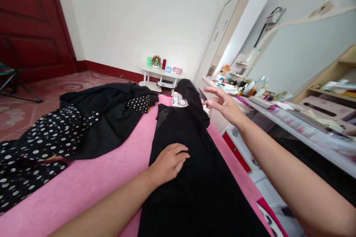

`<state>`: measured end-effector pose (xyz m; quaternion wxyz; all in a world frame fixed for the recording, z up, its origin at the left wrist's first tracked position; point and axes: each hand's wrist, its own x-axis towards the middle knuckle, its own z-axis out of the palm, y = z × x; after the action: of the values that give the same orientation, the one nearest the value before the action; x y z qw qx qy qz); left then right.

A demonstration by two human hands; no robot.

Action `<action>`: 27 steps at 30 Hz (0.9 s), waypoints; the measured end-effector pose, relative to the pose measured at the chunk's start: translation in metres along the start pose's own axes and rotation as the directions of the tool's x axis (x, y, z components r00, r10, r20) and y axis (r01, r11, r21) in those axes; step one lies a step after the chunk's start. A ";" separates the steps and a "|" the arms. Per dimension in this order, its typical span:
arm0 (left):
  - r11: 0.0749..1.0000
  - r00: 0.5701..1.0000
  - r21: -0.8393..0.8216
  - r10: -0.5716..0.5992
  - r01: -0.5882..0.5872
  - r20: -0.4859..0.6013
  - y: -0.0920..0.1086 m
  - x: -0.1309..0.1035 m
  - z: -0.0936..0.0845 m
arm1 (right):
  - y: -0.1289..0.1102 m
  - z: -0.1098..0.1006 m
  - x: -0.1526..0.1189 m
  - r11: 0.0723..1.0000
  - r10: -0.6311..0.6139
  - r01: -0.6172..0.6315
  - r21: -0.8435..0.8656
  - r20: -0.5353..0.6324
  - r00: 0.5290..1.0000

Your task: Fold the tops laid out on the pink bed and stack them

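Observation:
A long black garment (191,170) lies stretched out on the pink bed cover (111,181). My left hand (170,163) rests on its middle, palm down, the fingers slightly bent and holding nothing. At the garment's far right a loose black part, perhaps a sleeve (194,103), is raised and blurred by motion. My right hand (222,105) is in the air just right of that part, with fingers apart and a small gap to the cloth. A white and blue patterned cloth (178,100) shows behind the garment's far end.
Black clothes (108,118) and a black dotted garment (47,137) are heaped on the left. A low white table (161,70) stands by the wall. Along the right runs a dressing table with bottles (253,87) and a mirror (306,48). A red door (30,18) is far left.

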<state>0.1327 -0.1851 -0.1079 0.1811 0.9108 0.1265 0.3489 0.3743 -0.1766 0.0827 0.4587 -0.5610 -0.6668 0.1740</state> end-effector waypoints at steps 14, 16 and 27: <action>0.853 0.947 0.414 -0.274 0.319 -0.166 -0.040 0.013 -0.017 | 0.074 0.007 -0.242 0.735 0.525 -0.383 -0.559 0.111 0.844; 0.818 0.939 0.463 -0.318 0.341 -0.128 -0.059 0.018 -0.023 | 0.068 0.008 -0.254 0.735 0.536 -0.404 -0.545 0.101 0.838; 0.793 0.848 0.371 -0.530 0.484 0.027 -0.088 0.076 -0.065 | 0.080 0.020 -0.264 0.719 0.502 -0.350 -0.600 0.101 0.859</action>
<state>0.1344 -0.0632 -0.0548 0.1108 0.8811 0.4143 0.1995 0.3922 -0.3858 -0.0970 0.1295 -0.7821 -0.5925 0.1429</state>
